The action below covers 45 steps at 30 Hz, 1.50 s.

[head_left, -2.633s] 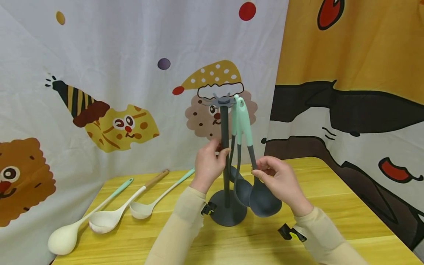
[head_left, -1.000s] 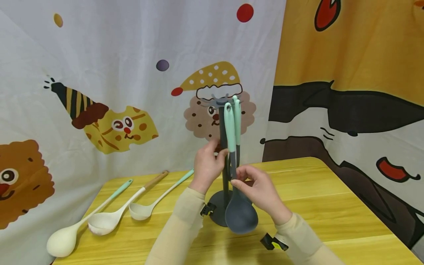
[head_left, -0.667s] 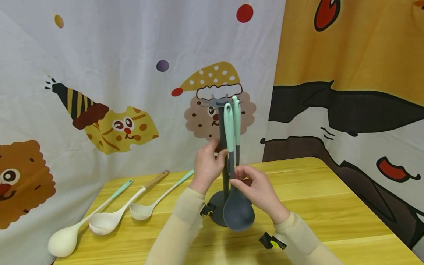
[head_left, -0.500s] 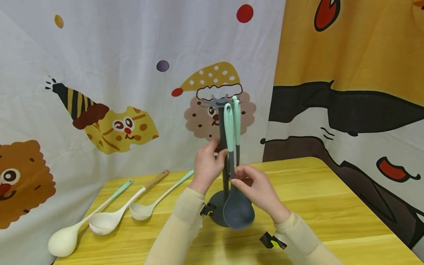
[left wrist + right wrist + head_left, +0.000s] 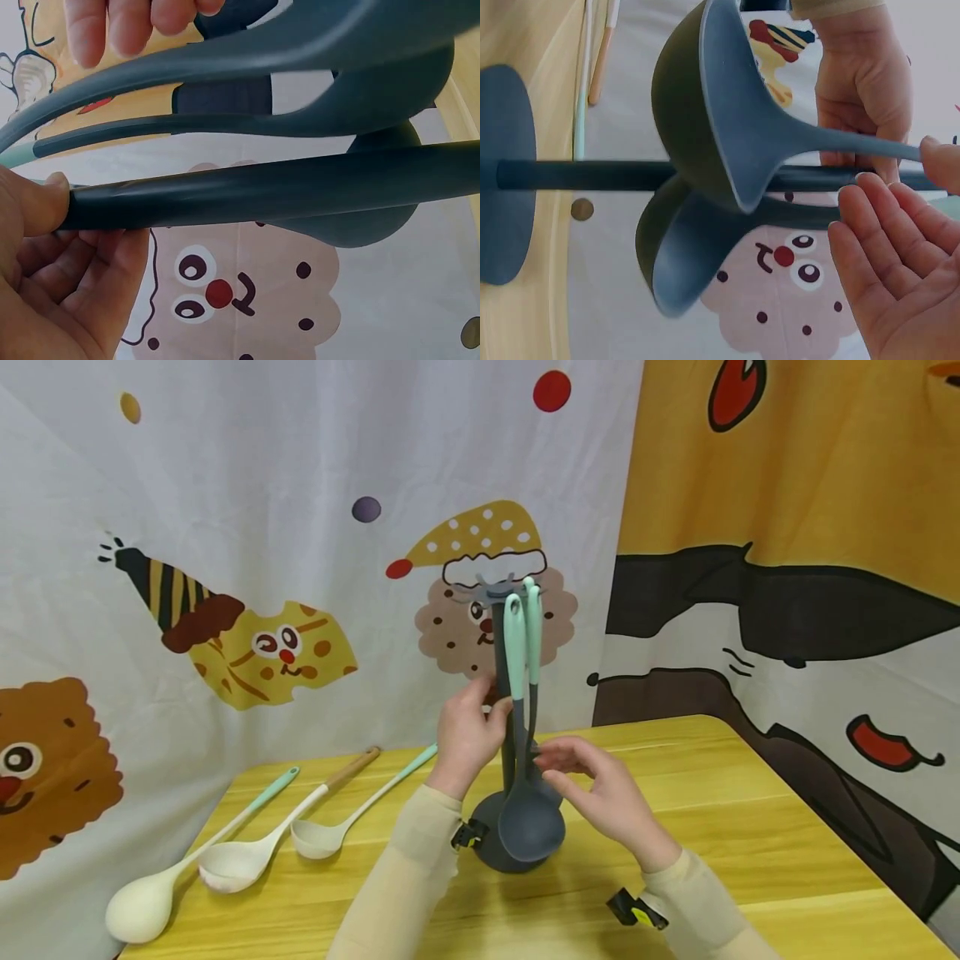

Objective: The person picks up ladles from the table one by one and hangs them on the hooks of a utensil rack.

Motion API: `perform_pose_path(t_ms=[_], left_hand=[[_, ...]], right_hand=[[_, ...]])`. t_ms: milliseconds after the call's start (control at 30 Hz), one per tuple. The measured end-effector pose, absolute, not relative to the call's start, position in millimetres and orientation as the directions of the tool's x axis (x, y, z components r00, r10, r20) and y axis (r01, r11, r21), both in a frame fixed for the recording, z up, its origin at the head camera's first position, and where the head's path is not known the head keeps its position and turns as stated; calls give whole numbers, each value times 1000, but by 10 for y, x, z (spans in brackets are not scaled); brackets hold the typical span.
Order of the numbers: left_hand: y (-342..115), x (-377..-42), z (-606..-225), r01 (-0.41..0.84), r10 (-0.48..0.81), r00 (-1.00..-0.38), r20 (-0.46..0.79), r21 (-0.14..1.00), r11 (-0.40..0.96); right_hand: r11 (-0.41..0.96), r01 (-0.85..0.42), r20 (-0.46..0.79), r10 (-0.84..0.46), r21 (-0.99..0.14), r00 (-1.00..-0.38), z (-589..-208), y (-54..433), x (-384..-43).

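Observation:
A dark grey utensil stand (image 5: pixel 501 760) rises from a round base (image 5: pixel 483 853) on the yellow table. Two grey ladles with mint handles hang from its top hooks (image 5: pixel 498 587): the front ladle (image 5: pixel 529 825) and a second ladle (image 5: pixel 533 635) behind it. My left hand (image 5: pixel 491 714) grips the pole (image 5: pixel 262 191) at mid height, thumb and fingers curled round it. My right hand (image 5: pixel 570 768) hovers just right of the front ladle's handle, fingers straight. In the right wrist view its palm (image 5: pixel 892 255) is spread, the thumb tip by the handle of the front ladle (image 5: pixel 705 112).
Three pale spoons lie on the table's left: a white spoon (image 5: pixel 142 906), a ladle with a wooden handle (image 5: pixel 232 864) and a small ladle with a mint handle (image 5: pixel 318 837). A cartoon curtain hangs close behind. Bare tabletop (image 5: pixel 750 827) stretches to the right.
My right hand swung the front ladle leftward against the stand, then released its handle and spread open. The ladle now hangs by itself. The left hand kept its grip on the pole.

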<state>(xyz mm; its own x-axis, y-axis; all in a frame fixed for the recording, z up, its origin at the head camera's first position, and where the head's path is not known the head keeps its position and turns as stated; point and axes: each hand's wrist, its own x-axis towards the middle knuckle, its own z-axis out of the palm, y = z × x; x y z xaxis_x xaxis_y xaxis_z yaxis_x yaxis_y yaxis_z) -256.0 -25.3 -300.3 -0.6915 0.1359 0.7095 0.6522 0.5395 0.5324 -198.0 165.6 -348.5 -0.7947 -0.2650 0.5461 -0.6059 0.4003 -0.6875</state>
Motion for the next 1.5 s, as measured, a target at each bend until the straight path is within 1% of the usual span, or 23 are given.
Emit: perform_pose_path(t_ms=[267, 433, 533, 733, 900, 1133, 1367, 1500], left_hand=[[-246, -2565, -2993, 652, 140, -699, 702, 544, 528], [-254, -2565, -2999, 658, 141, -694, 706, 543, 522], [-261, -2566, -3002, 661, 141, -692, 708, 542, 520], [-271, -2570, -3008, 673, 143, -683, 716, 541, 505], [-269, -2581, -3015, 686, 138, -669, 731, 534, 494], [-245, -2576, -3016, 686, 115, -662, 740, 537, 492], [-216, -2553, -2990, 666, 82, -680, 728, 568, 483], [-209, -2549, -2990, 663, 68, -671, 738, 557, 500]], right_hand=[[520, -659, 637, -256, -543, -727, -3558, 1811, -1972], [547, -697, 679, -286, -464, -676, -3606, 1906, -1983], [550, -710, 679, -313, -440, -664, -3625, 1946, -1988], [591, -700, 632, -375, -400, -678, -3693, 2024, -2012], [609, -691, 596, -406, -389, -693, -3754, 2071, -2032], [633, -658, 565, -392, -407, -726, -3803, 2133, -2031], [658, -636, 543, -387, -403, -745, -3834, 2190, -2059], [671, -620, 529, -380, -407, -759, -3848, 2214, -2074]])
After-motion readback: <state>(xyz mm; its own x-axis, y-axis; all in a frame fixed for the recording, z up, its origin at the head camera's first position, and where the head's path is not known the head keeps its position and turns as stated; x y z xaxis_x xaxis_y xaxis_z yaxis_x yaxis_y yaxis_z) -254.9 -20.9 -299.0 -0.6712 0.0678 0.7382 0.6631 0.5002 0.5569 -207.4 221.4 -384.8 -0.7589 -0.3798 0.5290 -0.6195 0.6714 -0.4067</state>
